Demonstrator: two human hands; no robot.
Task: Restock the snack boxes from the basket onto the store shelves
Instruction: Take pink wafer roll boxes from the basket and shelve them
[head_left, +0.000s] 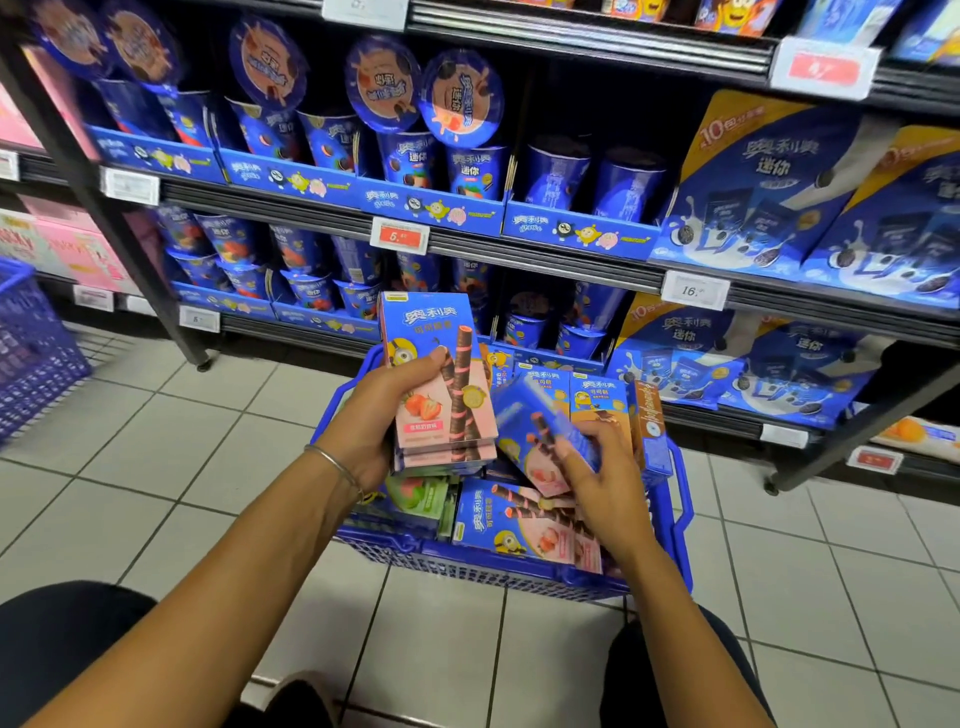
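Note:
My left hand (387, 415) grips a small upright stack of blue-and-pink strawberry wafer-roll boxes (434, 364) above the blue shopping basket (670, 514). My right hand (597, 467) holds another tilted strawberry box (530, 431) just over the basket's contents. More snack boxes lie in the basket: a flat strawberry box (514, 519), upright orange-toned boxes (597, 397) and a green pack (421, 496). The store shelves (519, 249) stand right behind the basket.
The shelves hold blue cookie cups in display trays (431, 202) and large blue bags (748, 197) at the right. Price tags (399, 236) line the shelf edges. A second blue basket (31, 343) stands at the far left on the tiled floor. My knees show at the bottom.

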